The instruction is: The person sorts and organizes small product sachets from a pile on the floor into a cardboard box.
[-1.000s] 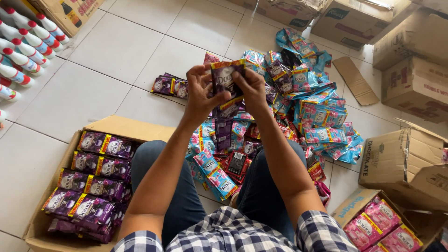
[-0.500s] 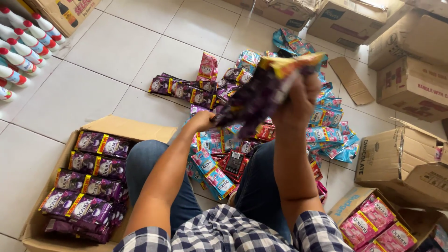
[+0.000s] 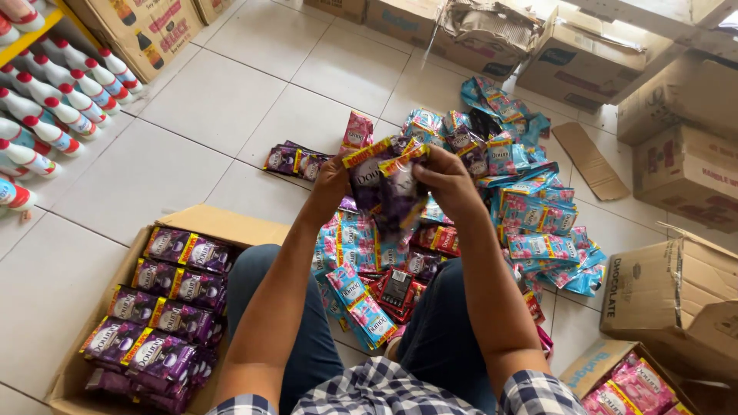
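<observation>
Left hand (image 3: 332,184) raised, pinching purple sachet strip (image 3: 384,184) | right hand (image 3: 446,180) level beside it, apparently gripping same strip | blue sachets (image 3: 538,223) heaped on floor (image 3: 231,100)

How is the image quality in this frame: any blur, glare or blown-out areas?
Head view: even daylight, floor tiles sharp; the purple sachet strip held between left hand and right hand is slightly motion-blurred; top-right corner by the cardboard boxes is overexposed; mild wide-angle distortion at the edges.
</observation>
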